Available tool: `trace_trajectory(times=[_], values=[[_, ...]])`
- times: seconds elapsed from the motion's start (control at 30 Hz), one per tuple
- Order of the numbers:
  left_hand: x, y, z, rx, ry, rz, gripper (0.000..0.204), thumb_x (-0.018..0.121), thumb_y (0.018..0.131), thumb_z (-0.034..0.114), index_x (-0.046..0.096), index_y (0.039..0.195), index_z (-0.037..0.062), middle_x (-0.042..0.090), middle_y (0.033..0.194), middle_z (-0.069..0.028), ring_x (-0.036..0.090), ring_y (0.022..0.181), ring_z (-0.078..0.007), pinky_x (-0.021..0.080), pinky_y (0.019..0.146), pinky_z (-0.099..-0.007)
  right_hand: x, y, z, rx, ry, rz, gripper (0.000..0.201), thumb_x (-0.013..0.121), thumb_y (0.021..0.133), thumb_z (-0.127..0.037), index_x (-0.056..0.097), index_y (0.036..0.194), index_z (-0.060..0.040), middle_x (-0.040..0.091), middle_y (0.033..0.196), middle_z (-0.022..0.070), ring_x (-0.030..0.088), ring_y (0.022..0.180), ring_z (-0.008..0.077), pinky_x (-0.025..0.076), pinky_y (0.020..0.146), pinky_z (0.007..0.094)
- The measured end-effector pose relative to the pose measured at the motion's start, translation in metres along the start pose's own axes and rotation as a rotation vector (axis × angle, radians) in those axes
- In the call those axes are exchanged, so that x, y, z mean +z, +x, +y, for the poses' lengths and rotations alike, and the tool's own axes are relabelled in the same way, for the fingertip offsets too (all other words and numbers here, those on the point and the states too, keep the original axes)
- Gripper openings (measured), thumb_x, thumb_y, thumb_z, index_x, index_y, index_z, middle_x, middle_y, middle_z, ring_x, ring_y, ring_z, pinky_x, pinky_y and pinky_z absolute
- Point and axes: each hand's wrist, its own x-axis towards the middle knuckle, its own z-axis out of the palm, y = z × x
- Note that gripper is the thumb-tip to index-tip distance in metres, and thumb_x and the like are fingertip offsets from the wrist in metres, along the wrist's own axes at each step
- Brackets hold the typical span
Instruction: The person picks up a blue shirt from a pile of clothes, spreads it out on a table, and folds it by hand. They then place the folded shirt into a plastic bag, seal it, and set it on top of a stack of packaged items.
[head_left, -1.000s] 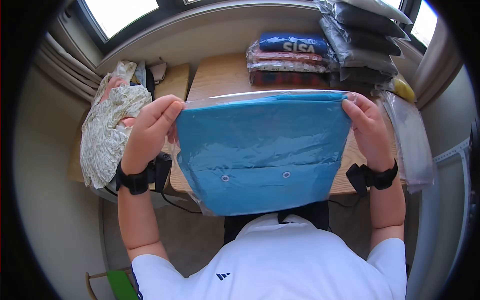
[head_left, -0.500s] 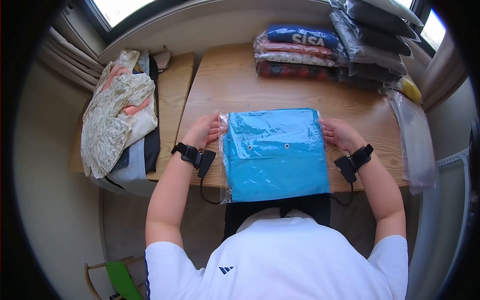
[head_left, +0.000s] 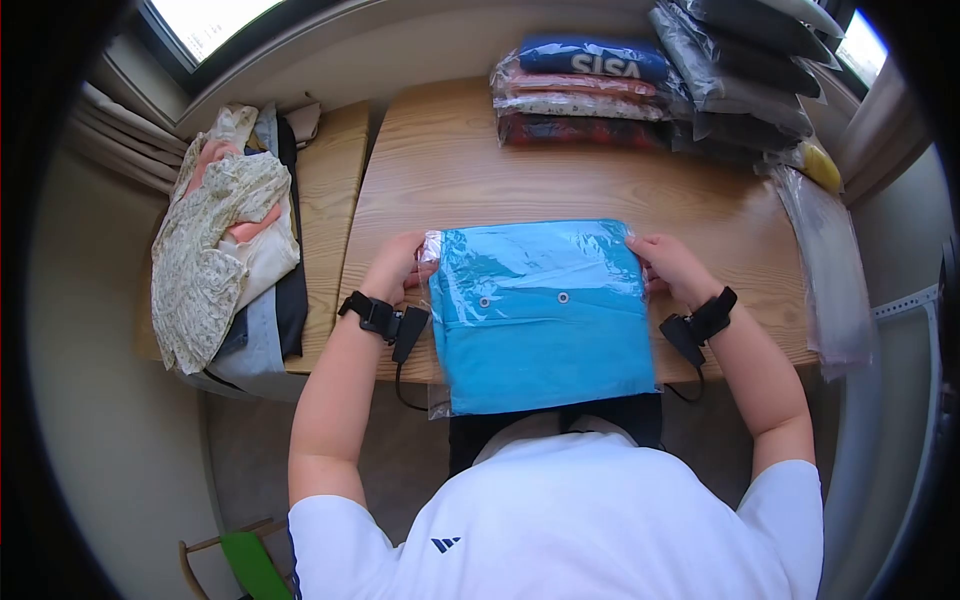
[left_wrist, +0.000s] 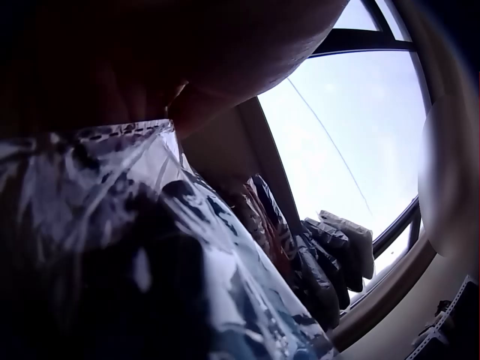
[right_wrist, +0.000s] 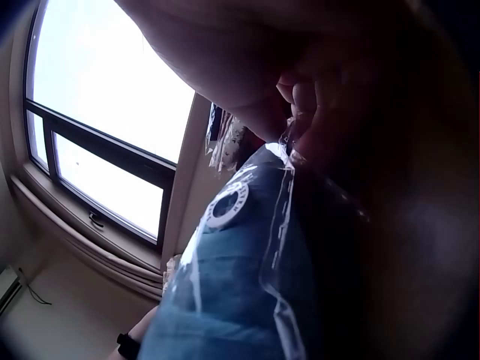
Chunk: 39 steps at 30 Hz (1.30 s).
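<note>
Lowered from where both hands held it up in front of the person a second ago, the bagged blue garment [head_left: 540,315] now lies flat on the counter [head_left: 450,160], its near edge hanging slightly over the counter's front. Half a second ago it was already down; since then it has shifted only a little, and the hands have stayed at its upper corners. The left hand [head_left: 395,268] rests at the top left corner, where the clear plastic bunches up; its fingers appear curled onto the plastic edge, though the left wrist view is too dark to confirm the grip. The right hand [head_left: 668,265] is at the top right corner, and the right wrist view shows its fingers [right_wrist: 307,97] pinching the plastic edge just above the blue cloth.

Two snaps show on the garment through the plastic. At the far side of the wooden counter stands a stack of bagged folded clothes [head_left: 580,90], and just beside it a pile of dark bagged packs [head_left: 745,70]. A sheaf of empty clear bags [head_left: 825,270] hangs over the right end. On a lower bench to the left lies a heap of loose clothes [head_left: 220,240], under a window [head_left: 200,15].
</note>
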Motion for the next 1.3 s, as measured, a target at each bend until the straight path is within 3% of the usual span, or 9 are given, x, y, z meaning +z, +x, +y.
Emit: trace_trajectory(times=[0.17, 0.27, 0.4, 0.7, 0.77, 0.83, 0.9, 1.03, 1.3], values=[[-0.003, 0.000, 0.000, 0.002, 0.069, -0.067, 0.018, 0.054, 0.092, 0.025, 0.062, 0.097, 0.0097, 0.062, 0.083, 0.0013, 0.058, 0.066, -0.0074, 0.049, 0.060, -0.0195, -0.011, -0.012, -0.010, 0.076, 0.181, -0.110, 0.027, 0.059, 0.090, -0.029, 0.059, 0.098, -0.0032, 0.063, 0.085, 0.0030, 0.060, 0.067, 0.0095, 0.051, 0.060, 0.0220], [-0.003, 0.003, -0.005, 0.027, 0.048, -0.069, 0.014, 0.055, 0.093, 0.022, 0.062, 0.091, 0.0101, 0.061, 0.079, 0.0035, 0.055, 0.064, -0.0040, 0.046, 0.057, -0.0172, -0.017, -0.006, -0.005, 0.043, 0.178, -0.330, 0.028, 0.070, 0.080, -0.019, 0.060, 0.103, -0.0052, 0.063, 0.089, 0.0020, 0.058, 0.073, 0.0090, 0.048, 0.069, 0.0214], [-0.011, 0.015, -0.016, 0.045, 0.039, -0.089, 0.016, 0.056, 0.093, 0.024, 0.061, 0.088, 0.0103, 0.060, 0.075, 0.0030, 0.054, 0.063, -0.0036, 0.045, 0.055, -0.0158, -0.015, -0.006, -0.002, 0.045, 0.092, -0.308, 0.023, 0.071, 0.080, -0.018, 0.061, 0.099, -0.0064, 0.063, 0.084, 0.0011, 0.058, 0.072, 0.0084, 0.048, 0.067, 0.0206], [0.002, -0.028, -0.004, 0.066, -0.029, -0.079, 0.029, 0.059, 0.091, 0.026, 0.057, 0.100, -0.0011, 0.061, 0.087, -0.0042, 0.062, 0.079, -0.0106, 0.051, 0.066, -0.0188, -0.018, -0.020, 0.017, -0.155, 0.172, 0.150, 0.023, 0.067, 0.085, -0.020, 0.059, 0.099, -0.0038, 0.061, 0.087, 0.0040, 0.057, 0.073, 0.0114, 0.048, 0.070, 0.0240], [0.007, -0.042, -0.002, 0.021, 0.000, -0.101, 0.029, 0.060, 0.090, 0.026, 0.057, 0.101, -0.0010, 0.062, 0.089, -0.0047, 0.062, 0.079, -0.0104, 0.050, 0.067, -0.0193, -0.021, -0.042, 0.023, -0.524, -0.139, 0.411, 0.031, 0.065, 0.086, -0.020, 0.056, 0.107, 0.0004, 0.061, 0.091, 0.0061, 0.058, 0.077, 0.0142, 0.048, 0.075, 0.0267], [0.013, -0.049, -0.006, -0.030, 0.022, -0.123, 0.029, 0.061, 0.090, 0.025, 0.057, 0.102, -0.0009, 0.062, 0.090, -0.0052, 0.062, 0.080, -0.0103, 0.050, 0.068, -0.0199, -0.021, -0.091, 0.017, -0.533, -0.184, 0.331, 0.030, 0.063, 0.086, -0.019, 0.057, 0.108, 0.0016, 0.062, 0.091, 0.0065, 0.059, 0.082, 0.0156, 0.048, 0.079, 0.0277], [0.022, -0.051, -0.011, -0.027, 0.021, -0.227, 0.026, 0.063, 0.089, 0.024, 0.057, 0.102, 0.0028, 0.063, 0.095, -0.0036, 0.061, 0.080, -0.0089, 0.050, 0.069, -0.0191, -0.016, -0.133, 0.020, -0.446, -0.177, -0.009, 0.023, 0.062, 0.087, -0.017, 0.062, 0.102, -0.0003, 0.064, 0.092, 0.0061, 0.060, 0.085, 0.0150, 0.047, 0.079, 0.0270], [0.047, -0.060, -0.017, 0.025, -0.132, -0.298, 0.025, 0.061, 0.089, 0.018, 0.056, 0.104, -0.0010, 0.063, 0.097, -0.0054, 0.062, 0.082, -0.0124, 0.051, 0.070, -0.0244, 0.004, -0.165, 0.045, -0.385, -0.164, -0.378, 0.021, 0.061, 0.088, -0.017, 0.065, 0.103, -0.0032, 0.066, 0.095, 0.0044, 0.060, 0.087, 0.0123, 0.047, 0.079, 0.0264], [0.088, -0.075, -0.003, -0.027, -0.493, -0.420, 0.018, 0.047, 0.096, 0.012, 0.052, 0.105, -0.0025, 0.062, 0.098, -0.0096, 0.062, 0.083, -0.0159, 0.053, 0.074, -0.0300, 0.048, -0.140, 0.083, -0.224, -0.091, -0.597, 0.037, 0.061, 0.089, -0.025, 0.055, 0.119, -0.0023, 0.063, 0.110, 0.0082, 0.059, 0.103, 0.0172, 0.045, 0.090, 0.0298]])
